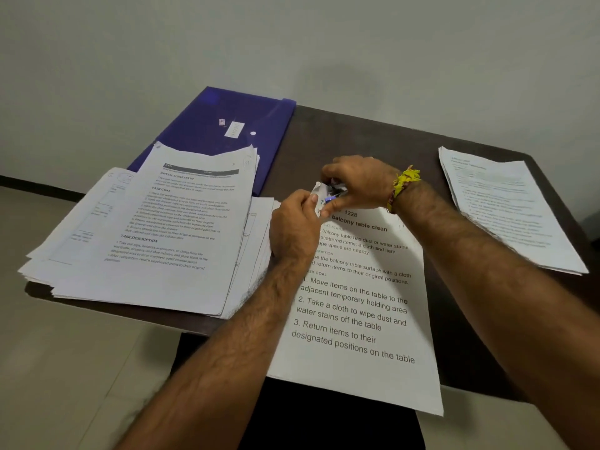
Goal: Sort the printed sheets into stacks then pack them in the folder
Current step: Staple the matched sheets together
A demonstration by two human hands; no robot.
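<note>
While both hands pinch the top corner of the middle sheet (360,306), left hand (293,227) holding the paper and right hand (358,183) working a small clip there, it could rip. The folder (224,121) lies beyond it on the counter (357,138).

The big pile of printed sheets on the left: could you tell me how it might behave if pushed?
The left pile is loosely fanned, so sheets would probably slide apart. It overhangs the table edge, so some could droop or fall.
</note>
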